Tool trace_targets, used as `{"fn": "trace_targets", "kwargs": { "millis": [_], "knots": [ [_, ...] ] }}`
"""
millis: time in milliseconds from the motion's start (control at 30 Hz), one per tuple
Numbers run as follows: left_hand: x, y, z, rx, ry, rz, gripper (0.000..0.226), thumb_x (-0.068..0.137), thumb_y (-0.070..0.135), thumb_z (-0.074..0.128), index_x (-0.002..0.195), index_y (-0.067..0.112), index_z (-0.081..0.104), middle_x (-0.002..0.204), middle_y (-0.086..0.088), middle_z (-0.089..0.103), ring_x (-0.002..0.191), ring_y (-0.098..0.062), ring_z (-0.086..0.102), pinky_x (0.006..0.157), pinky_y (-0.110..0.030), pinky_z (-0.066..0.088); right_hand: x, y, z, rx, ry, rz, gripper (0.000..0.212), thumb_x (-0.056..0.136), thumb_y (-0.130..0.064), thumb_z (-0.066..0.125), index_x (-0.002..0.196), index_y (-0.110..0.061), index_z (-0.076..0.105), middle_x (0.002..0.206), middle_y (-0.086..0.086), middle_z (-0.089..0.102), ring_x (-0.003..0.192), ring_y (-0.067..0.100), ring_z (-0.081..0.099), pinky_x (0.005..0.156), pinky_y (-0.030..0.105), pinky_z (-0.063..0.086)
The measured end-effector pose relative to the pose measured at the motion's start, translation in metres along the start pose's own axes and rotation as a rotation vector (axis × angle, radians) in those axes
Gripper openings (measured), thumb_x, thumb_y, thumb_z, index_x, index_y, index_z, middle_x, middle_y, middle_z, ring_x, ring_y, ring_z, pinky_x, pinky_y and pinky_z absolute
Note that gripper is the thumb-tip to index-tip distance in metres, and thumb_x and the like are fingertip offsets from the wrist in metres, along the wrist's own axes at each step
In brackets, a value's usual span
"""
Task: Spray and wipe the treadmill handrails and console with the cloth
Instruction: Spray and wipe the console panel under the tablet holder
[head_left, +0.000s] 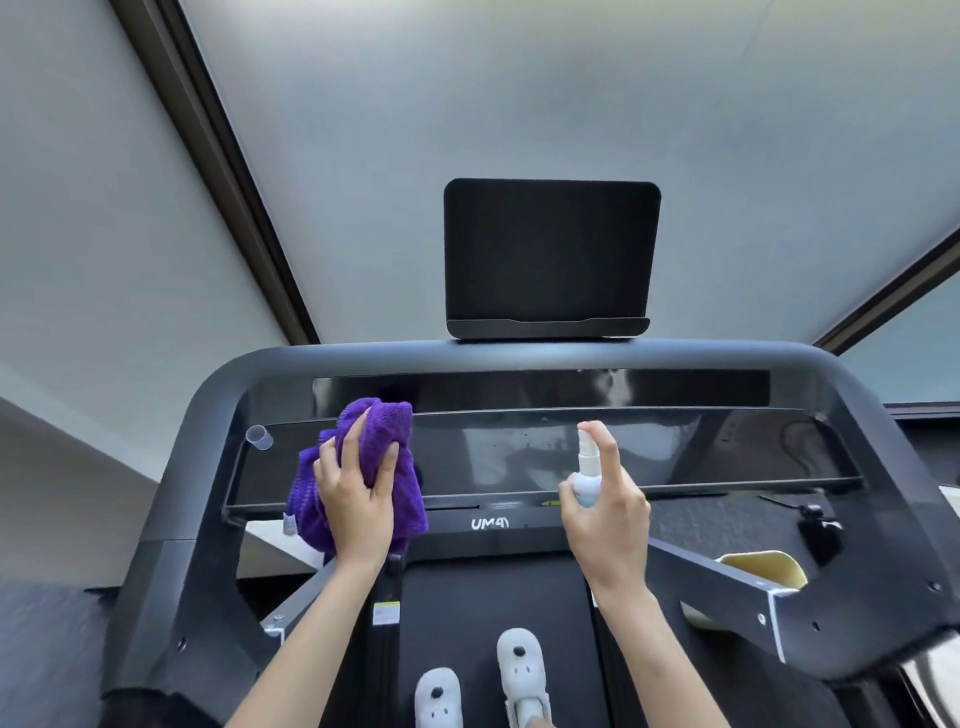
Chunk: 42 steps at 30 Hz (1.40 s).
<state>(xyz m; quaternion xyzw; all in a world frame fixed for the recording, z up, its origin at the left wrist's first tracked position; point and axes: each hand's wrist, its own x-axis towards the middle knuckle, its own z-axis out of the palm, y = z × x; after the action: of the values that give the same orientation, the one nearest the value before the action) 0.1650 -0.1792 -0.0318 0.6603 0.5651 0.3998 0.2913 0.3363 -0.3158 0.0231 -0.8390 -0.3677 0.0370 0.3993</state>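
Head view, the only one, looks down over a person standing on the treadmill belt (493, 597) in pale slippers (522, 662), facing the console (519, 452), a long glossy dark panel set inside the curved frame. The left hand (353, 499) grips a bunched purple cloth (374, 431), thumb and fingers curled round its folds, and holds it against the left part of the console panel. The right hand (608, 514) is wrapped round a small white spray bottle (587, 473), with the forefinger curved over the top of the pump and the nozzle turned toward the middle of the panel; whether the pump is pressed down cannot be told, and no mist shows. Above the console stands a dark tablet holder (550, 260), and a small clear cap (258, 436) sits at the panel's left end. The handrails (727, 582) slope back on either side, and something yellow (763, 569) lies behind the right one. The step in hand looks like spraying the console, with the cloth waiting beside the target. The next move probably calls for a press of the pump, then a sweep of the cloth rightward across the wet panel, keeping clear of the bottle; the handrails seem yet to be done.
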Motion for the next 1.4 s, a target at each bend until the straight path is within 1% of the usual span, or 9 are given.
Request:
{"fn": "trace_targets", "kwargs": {
  "millis": [100,267,467,633,700,833,1067,1300,1400],
  "knots": [
    [-0.001,0.002,0.002,0.017,0.046,-0.002,0.053,0.09,0.044,0.052,0.132,0.012,0.056,0.115,-0.021,0.053,0.11,-0.037,0.045,0.097,-0.044,0.035,0.0,0.001,-0.005,-0.026,-0.001,-0.018,0.067,0.083,-0.001,0.064,0.132,-0.039,0.038,0.078,-0.004,0.054,0.062,0.025,0.051,0.058,0.036,0.046],
    [-0.006,0.022,0.034,0.295,-0.009,0.015,0.045,0.087,0.038,0.064,0.126,0.015,0.062,0.106,-0.024,0.057,0.097,-0.043,0.054,0.078,-0.052,0.042,0.003,0.007,-0.016,-0.024,-0.013,-0.026,0.068,0.084,-0.003,0.066,0.132,-0.041,0.036,0.077,-0.008,0.053,0.061,0.023,0.052,0.057,0.038,0.049],
    [-0.026,0.085,0.124,0.583,-0.18,0.038,0.047,0.089,0.054,0.055,0.131,0.033,0.056,0.127,-0.015,0.053,0.107,-0.036,0.05,0.084,-0.047,0.04,0.022,0.028,-0.034,-0.005,0.004,-0.08,0.067,0.083,-0.003,0.067,0.134,-0.037,0.038,0.081,-0.005,0.058,0.056,0.015,0.047,0.057,0.032,0.048],
    [-0.046,0.107,0.163,0.598,-0.414,0.265,0.052,0.092,0.058,0.045,0.141,0.042,0.041,0.141,-0.011,0.04,0.124,-0.033,0.037,0.095,-0.048,0.032,0.04,0.046,-0.048,0.0,-0.029,-0.098,0.069,0.083,-0.003,0.067,0.136,-0.037,0.037,0.081,0.001,0.063,0.056,0.017,0.051,0.058,0.037,0.053],
    [-0.038,0.094,0.152,0.581,-0.398,0.267,0.051,0.092,0.058,0.045,0.14,0.043,0.042,0.141,-0.008,0.039,0.127,-0.028,0.032,0.097,-0.046,0.027,0.047,0.047,-0.049,0.008,-0.061,-0.109,0.069,0.084,-0.003,0.067,0.135,-0.038,0.036,0.08,-0.005,0.058,0.058,0.02,0.054,0.058,0.039,0.054],
    [-0.015,0.062,0.111,0.608,-0.246,0.143,0.049,0.09,0.059,0.048,0.136,0.043,0.048,0.136,-0.009,0.041,0.125,-0.028,0.031,0.096,-0.049,0.025,0.057,0.047,-0.043,0.032,-0.109,-0.115,0.069,0.085,-0.004,0.066,0.134,-0.042,0.034,0.08,0.0,0.061,0.062,0.024,0.058,0.059,0.043,0.056],
    [0.008,0.031,0.076,0.668,0.018,-0.063,0.048,0.085,0.056,0.058,0.128,0.033,0.061,0.116,-0.021,0.05,0.102,-0.038,0.045,0.079,-0.051,0.035,0.057,0.046,-0.037,0.055,-0.121,-0.111,0.069,0.085,-0.005,0.065,0.133,-0.044,0.035,0.077,-0.008,0.055,0.058,0.019,0.052,0.057,0.038,0.052],
    [-0.034,0.088,0.15,0.677,-0.138,0.317,0.047,0.083,0.056,0.062,0.127,0.038,0.06,0.111,-0.012,0.058,0.097,-0.031,0.055,0.078,-0.047,0.043,0.052,0.052,-0.036,0.047,-0.126,-0.095,0.068,0.085,-0.005,0.066,0.135,-0.04,0.036,0.075,-0.003,0.058,0.055,0.021,0.051,0.057,0.04,0.052],
    [-0.029,0.087,0.149,0.608,-0.198,0.352,0.044,0.084,0.049,0.065,0.125,0.036,0.061,0.112,-0.011,0.058,0.099,-0.031,0.053,0.078,-0.048,0.042,0.057,0.049,-0.034,0.043,-0.129,-0.096,0.067,0.085,-0.004,0.065,0.135,-0.038,0.038,0.076,-0.004,0.057,0.055,0.021,0.051,0.056,0.041,0.053]
  ]
}}
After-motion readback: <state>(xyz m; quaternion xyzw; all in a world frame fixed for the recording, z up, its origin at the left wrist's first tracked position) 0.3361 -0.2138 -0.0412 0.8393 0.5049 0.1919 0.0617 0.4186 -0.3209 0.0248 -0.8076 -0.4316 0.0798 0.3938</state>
